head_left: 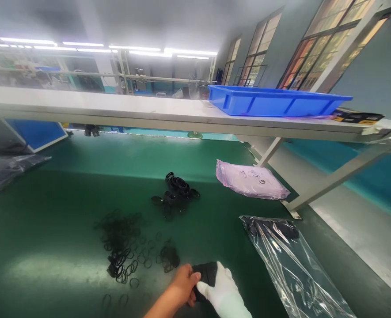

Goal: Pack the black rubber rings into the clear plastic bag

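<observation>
Near the bottom edge, my bare left hand (182, 282) and my white-gloved right hand (222, 288) grip a black ridged bundle (206, 273) from either side. It looks like a stack of thin black rings, though the fingers hide part of it. To the left, loose thin black rings (122, 265) lie scattered on the green tabletop (62, 229). A small dark cluster of rings (169, 256) sits just beyond my left hand. Farther off is a heap of thicker black rings (178, 190), some lying flat around it.
Right of my hands lies a clear plastic bag (291, 260) with something black inside. Behind it rests a pink plastic packet (251, 179). A blue bin (275, 101) stands on the raised white shelf (115, 104), which has slanted metal supports (334, 179). Crumpled plastic (9, 170) lies left.
</observation>
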`<state>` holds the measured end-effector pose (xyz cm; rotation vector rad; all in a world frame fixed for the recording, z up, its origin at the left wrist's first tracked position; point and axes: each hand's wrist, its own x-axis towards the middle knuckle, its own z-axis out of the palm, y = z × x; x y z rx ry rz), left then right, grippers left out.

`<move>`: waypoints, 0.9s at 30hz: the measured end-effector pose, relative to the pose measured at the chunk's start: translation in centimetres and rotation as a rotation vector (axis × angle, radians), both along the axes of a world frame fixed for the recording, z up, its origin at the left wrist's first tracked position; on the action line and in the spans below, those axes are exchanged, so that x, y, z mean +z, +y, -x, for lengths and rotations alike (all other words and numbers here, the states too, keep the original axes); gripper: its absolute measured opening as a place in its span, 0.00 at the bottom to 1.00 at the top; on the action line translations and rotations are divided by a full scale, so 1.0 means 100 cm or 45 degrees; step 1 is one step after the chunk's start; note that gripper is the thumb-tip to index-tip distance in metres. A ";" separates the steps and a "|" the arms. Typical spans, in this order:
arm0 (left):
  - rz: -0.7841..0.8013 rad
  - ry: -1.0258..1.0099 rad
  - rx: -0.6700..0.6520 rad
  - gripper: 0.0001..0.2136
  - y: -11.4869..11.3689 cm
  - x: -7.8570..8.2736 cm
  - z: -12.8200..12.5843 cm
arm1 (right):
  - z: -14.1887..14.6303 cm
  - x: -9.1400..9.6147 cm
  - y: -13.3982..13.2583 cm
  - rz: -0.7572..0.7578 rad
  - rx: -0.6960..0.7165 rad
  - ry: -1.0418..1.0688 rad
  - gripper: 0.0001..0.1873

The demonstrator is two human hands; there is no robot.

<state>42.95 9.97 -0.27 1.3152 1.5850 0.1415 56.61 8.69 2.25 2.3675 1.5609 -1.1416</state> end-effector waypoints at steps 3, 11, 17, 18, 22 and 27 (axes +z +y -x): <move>-0.306 0.268 -0.031 0.07 0.036 0.018 0.035 | 0.001 -0.001 0.002 0.002 -0.001 -0.003 0.49; -0.633 0.592 -0.303 0.09 0.137 0.030 0.101 | -0.001 -0.006 0.004 0.085 -0.072 -0.032 0.49; -0.498 0.359 -0.210 0.07 0.095 0.044 0.095 | 0.003 -0.001 0.002 0.043 -0.056 -0.028 0.47; -0.436 0.283 -0.189 0.09 0.078 0.044 0.089 | 0.003 0.000 0.002 0.036 -0.053 -0.026 0.46; -0.151 -0.042 -0.104 0.13 0.013 0.023 0.050 | 0.003 0.001 0.001 0.006 -0.042 -0.024 0.44; -0.033 -0.257 0.182 0.13 -0.019 -0.013 0.017 | 0.002 0.002 0.000 -0.047 0.001 -0.009 0.35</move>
